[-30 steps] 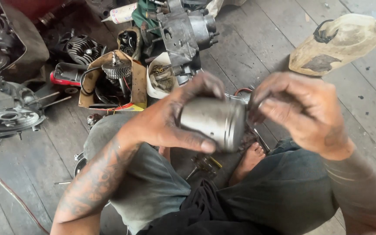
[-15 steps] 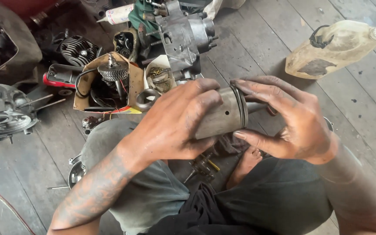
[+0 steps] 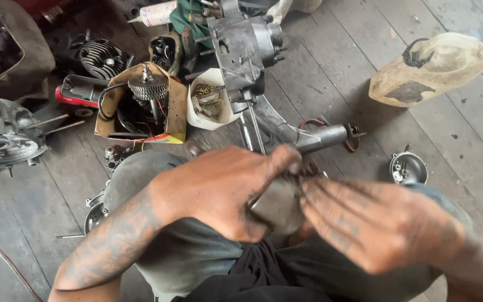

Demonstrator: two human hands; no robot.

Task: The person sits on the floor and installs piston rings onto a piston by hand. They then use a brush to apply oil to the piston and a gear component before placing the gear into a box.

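Note:
I hold a grey metal piston (image 3: 278,202) low over my lap, between both hands. My left hand (image 3: 225,190) wraps it from the left, thumb stretched over its top. From the right, my right hand (image 3: 375,221) has its fingers on the piston's side; this hand is blurred. Most of the piston is hidden by my fingers. Beyond my hands a grey metal shaft (image 3: 322,137) lies on the floor with a red ring at its end.
On the wooden floor ahead: an engine case (image 3: 244,42), a cardboard box (image 3: 177,106) with a gear set (image 3: 147,88), a white cup of small parts (image 3: 208,103), a finned cylinder (image 3: 104,56). A yellowish plastic jug (image 3: 437,67) lies right, a round metal part (image 3: 408,168) nearby, a cover (image 3: 1,142) left.
My hands have brought the piston lower and closer to my lap. The right hand has moved from the piston's end onto its side. The view has shifted slightly.

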